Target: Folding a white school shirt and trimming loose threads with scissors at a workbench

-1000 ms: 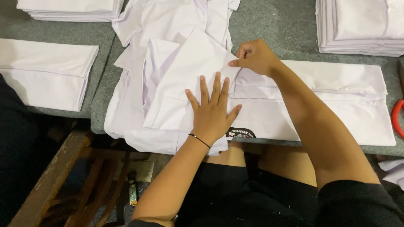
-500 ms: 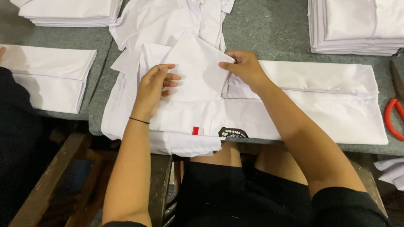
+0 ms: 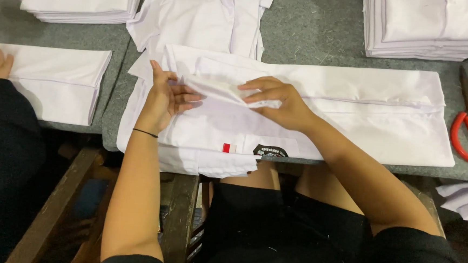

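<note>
White shirt (image 3: pixel 354 117), part-folded flat on grey table; chest badge showing

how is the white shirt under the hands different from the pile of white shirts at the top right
The shirt under the hands is a single garment, spread long across the table and only partly folded. The pile at the top right is several shirts, folded compact and stacked square. Both are plain white.
</note>
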